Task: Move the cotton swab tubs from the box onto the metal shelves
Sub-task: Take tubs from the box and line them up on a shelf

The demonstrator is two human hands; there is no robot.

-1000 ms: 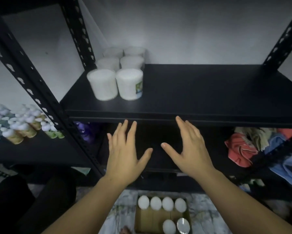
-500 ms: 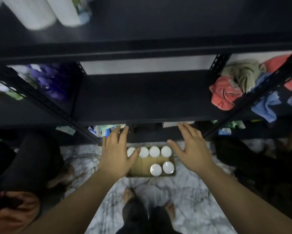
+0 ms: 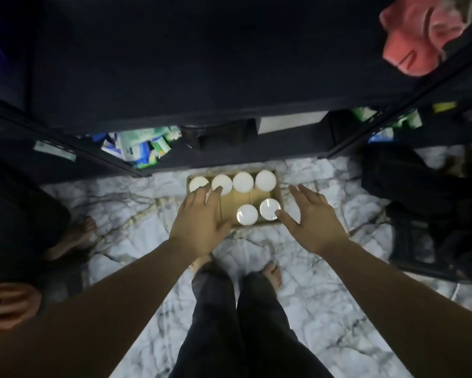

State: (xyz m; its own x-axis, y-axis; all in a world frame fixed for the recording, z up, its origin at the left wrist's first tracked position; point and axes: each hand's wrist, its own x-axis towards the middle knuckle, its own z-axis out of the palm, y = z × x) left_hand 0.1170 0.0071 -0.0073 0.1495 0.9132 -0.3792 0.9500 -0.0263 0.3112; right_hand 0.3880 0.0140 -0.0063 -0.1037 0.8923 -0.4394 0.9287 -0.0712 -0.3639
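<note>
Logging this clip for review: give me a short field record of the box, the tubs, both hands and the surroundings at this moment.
box: cardboard box on the marble-pattern floor, in front of the dark shelves
tubs in box: six visible, four in the far row, two nearer
left hand: open, over the box's left part, holding nothing
right hand: open, at the box's right edge, holding nothing
other: pink cloth on a shelf, upper right

Your box (image 3: 279, 199) sits on the floor (image 3: 297, 296) just beyond your feet (image 3: 271, 272), in front of the shelves (image 3: 174, 77). In it, four tubs (image 3: 243, 181) line the far side and two more (image 3: 247, 214) stand near right. Your left hand (image 3: 199, 222) is over the box's near left, your right hand (image 3: 315, 222) by its right edge.
</note>
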